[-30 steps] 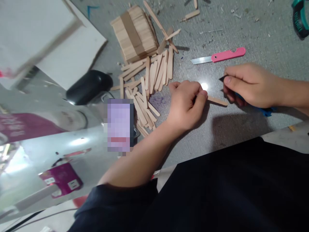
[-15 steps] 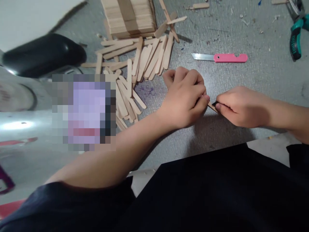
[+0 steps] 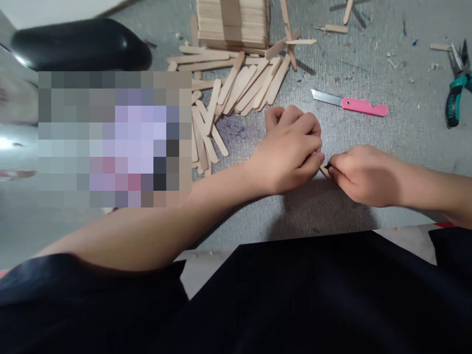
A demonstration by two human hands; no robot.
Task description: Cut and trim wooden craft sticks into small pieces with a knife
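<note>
My left hand [image 3: 291,152] is closed and pressed down on the table, its thumb and fingers around a wooden craft stick [image 3: 324,170]. Only a short end of that stick shows between the two hands. Right beside it, my right hand [image 3: 365,174] pinches a small black piece [image 3: 328,166] against the stick. Most of this piece is hidden by the fingers, so its kind cannot be made out. Beyond the hands lies a pink folding knife [image 3: 365,106] with its blade out.
Loose craft sticks [image 3: 243,86] spread at the upper left of my hands, below a banded stack of sticks [image 3: 250,24]. Pliers [image 3: 454,93] lie far right. A glossy black object [image 3: 81,44] sits at left, above a blurred-out patch.
The view has shifted, so the sticks, knife and pliers appear elsewhere in it. My right hand is slightly nearer my left, and less of the held stick shows between them.
</note>
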